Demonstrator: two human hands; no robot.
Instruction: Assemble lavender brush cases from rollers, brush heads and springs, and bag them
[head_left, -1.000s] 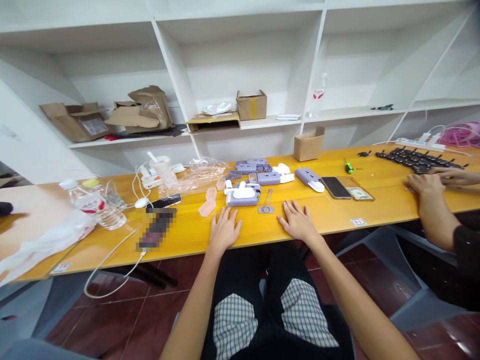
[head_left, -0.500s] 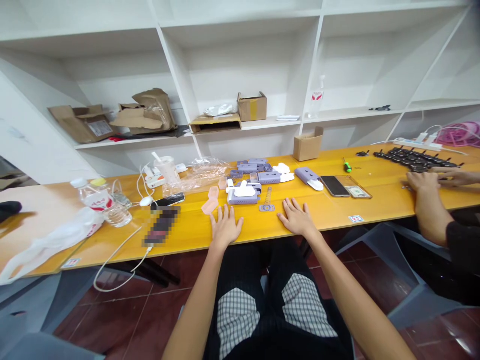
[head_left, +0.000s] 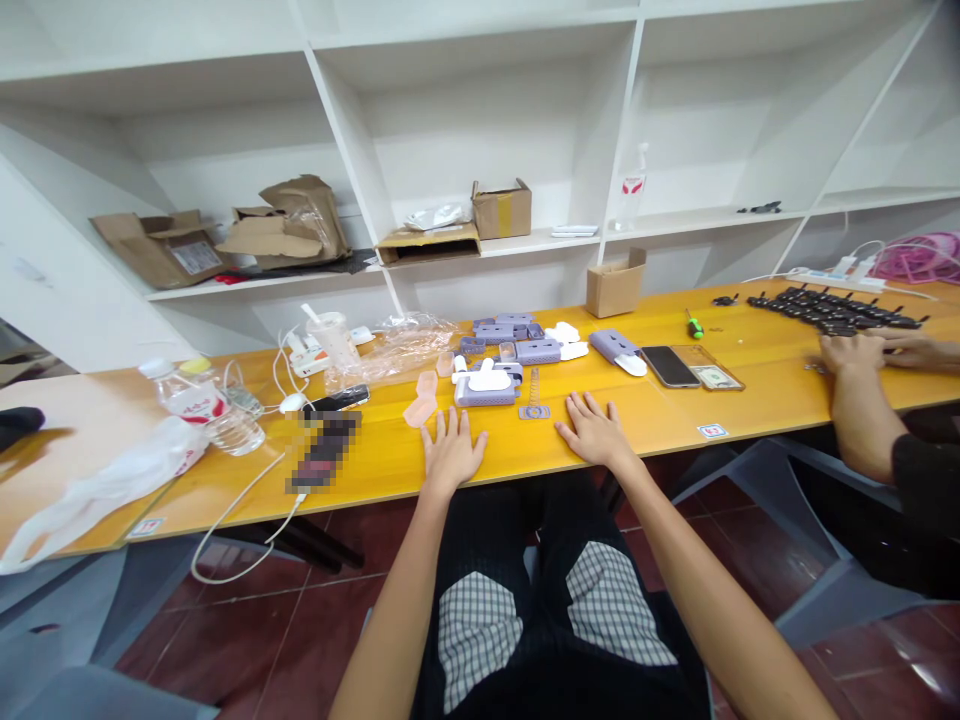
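Observation:
My left hand [head_left: 453, 450] lies flat on the yellow table [head_left: 517, 455] near its front edge, fingers spread, holding nothing. Just beyond its fingertips is a purple plastic housing with a white part [head_left: 487, 380] on top. Pink translucent pieces [head_left: 423, 400] lie to its left. My right hand [head_left: 591, 430] also rests palm down with its fingers apart and nothing in it. Between the hands and slightly beyond them lie a coil spring [head_left: 534, 388] and a small grey-purple plate [head_left: 534, 412]. Farther back are several purple housings [head_left: 510, 330] and another purple-and-white one [head_left: 618, 352].
At left stand water bottles [head_left: 206, 405], a cup [head_left: 334, 340] and a corded phone [head_left: 324, 452]. To the right lie a dark phone [head_left: 670, 367], a green screwdriver [head_left: 694, 326] and many black parts [head_left: 825, 310], near a co-worker's hands [head_left: 855, 352]. A cardboard box [head_left: 615, 288] stands behind.
The view has shifted very slightly. Both of my hands stay in place on the table, and the co-worker's hands at the right have moved a little.

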